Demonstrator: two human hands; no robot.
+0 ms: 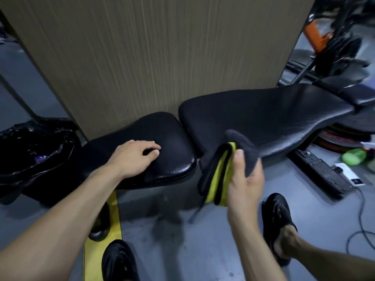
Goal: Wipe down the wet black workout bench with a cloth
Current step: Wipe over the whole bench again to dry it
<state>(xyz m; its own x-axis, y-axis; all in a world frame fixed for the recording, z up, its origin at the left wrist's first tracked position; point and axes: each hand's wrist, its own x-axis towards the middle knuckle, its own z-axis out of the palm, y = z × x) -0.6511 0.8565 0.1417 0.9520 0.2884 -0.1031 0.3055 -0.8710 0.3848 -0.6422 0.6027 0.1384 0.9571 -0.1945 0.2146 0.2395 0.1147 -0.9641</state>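
Hands first: I see my right hand (244, 179) gripping a folded cloth (225, 167), thumb up along its near face and fingers wrapped behind, so the grey and yellow layers stand on edge just in front of the gap between the two pads. The cloth's top corner overlaps the near edge of the long back pad (263, 116) in the view; whether it touches the pad I cannot tell. A thin dark strip hangs from the cloth's lower end toward the floor.

My left hand (134, 157) rests palm down on the seat pad (162, 138) of the black workout bench, fingers loosely bent with the tips touching the vinyl and holding nothing. The seat pad sits left of centre, the back pad rising to the right and away from me.

Behind the bench stands a tall wood-grain panel (152, 57). At far left a black bin bag (34, 147) lines a bin beside the seat. On the grey floor (203, 250), a yellow line (101, 250) runs under my left forearm, and my two black shoes (279, 220) are near. To the right lie a black foot plate, a white device with a cable, and a green bottle (354, 156). Blurred gym equipment fills the far right.
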